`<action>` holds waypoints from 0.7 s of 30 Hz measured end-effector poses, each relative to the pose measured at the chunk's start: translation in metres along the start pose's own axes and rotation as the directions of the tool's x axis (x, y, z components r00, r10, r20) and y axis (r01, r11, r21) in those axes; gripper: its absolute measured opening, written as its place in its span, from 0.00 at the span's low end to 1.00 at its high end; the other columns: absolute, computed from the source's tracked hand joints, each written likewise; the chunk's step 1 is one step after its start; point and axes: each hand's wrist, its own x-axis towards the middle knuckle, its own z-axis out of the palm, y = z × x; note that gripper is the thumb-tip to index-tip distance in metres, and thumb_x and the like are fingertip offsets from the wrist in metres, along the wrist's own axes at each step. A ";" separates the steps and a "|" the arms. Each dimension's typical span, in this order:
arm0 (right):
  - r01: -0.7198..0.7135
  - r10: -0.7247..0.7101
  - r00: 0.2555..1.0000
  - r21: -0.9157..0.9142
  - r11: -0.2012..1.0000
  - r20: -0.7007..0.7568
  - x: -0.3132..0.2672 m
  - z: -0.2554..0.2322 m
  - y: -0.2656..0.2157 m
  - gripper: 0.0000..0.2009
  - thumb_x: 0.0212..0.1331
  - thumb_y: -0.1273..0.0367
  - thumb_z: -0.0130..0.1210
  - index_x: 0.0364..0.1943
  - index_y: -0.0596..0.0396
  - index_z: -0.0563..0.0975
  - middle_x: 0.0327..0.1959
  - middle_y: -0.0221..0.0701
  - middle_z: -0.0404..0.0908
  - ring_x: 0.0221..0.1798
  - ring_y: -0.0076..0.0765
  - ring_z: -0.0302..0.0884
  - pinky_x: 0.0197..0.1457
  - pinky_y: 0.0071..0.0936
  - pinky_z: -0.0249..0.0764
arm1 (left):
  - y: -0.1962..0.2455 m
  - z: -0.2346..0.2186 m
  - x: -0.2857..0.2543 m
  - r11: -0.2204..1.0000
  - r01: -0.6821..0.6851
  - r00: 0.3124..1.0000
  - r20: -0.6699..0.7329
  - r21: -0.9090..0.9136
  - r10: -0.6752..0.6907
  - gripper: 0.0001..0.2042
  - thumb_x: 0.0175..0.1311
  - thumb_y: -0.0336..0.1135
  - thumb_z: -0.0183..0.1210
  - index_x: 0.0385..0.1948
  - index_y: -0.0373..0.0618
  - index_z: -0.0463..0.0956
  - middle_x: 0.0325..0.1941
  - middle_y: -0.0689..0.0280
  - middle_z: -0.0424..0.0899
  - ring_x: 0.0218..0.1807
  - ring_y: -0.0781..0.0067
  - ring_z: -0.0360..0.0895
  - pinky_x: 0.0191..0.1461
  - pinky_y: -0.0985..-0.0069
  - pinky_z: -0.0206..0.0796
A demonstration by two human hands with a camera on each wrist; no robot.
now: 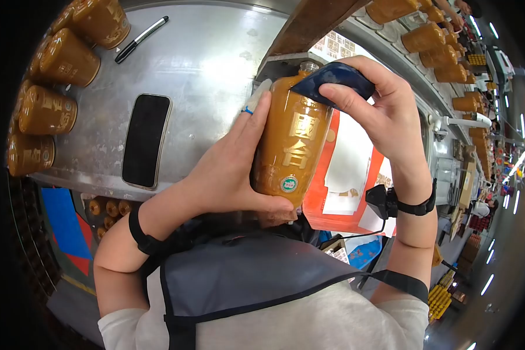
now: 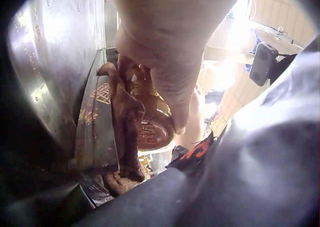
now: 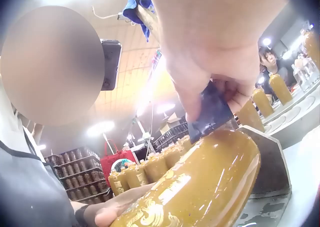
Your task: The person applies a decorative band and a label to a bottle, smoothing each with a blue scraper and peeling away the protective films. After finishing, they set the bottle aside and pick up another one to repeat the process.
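Observation:
A glossy amber-brown bottle (image 1: pixel 274 140) with gold characters and a round green-and-white sticker leans across the middle of the head view. My left hand (image 1: pixel 227 166) grips its lower body, thumb near the base and fingers along the far side. My right hand (image 1: pixel 388 111) pinches a dark blue, flat scraper-like piece (image 1: pixel 341 79) between thumb and fingers. Its edge lies against the bottle's shoulder, just below the clear neck. In the right wrist view, the blue piece (image 3: pixel 209 112) meets the top of the bottle's shoulder. The bottle's embossed base (image 2: pixel 152 134) shows in the left wrist view.
On the metal table (image 1: pixel 198 58) lie a black phone (image 1: pixel 146 140) and a marker (image 1: pixel 141 39). Several amber bottles (image 1: pixel 70 58) stand along the left edge. A brown post (image 1: pixel 312 29) rises behind the bottle. White sheets (image 1: pixel 350 166) lie over red-orange material at the right, beside a line of bottles.

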 end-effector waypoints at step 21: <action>-0.039 0.039 0.999 -0.066 0.997 -0.005 0.007 0.001 0.000 0.13 0.57 0.67 0.68 0.43 0.58 0.84 0.34 0.32 0.86 0.35 0.24 0.82 0.42 0.21 0.76 | -0.006 0.003 0.001 0.994 -0.082 0.995 -0.044 0.077 0.085 0.70 0.39 0.63 0.76 0.75 0.33 0.34 0.66 0.40 0.62 0.66 0.39 0.66 0.67 0.59 0.64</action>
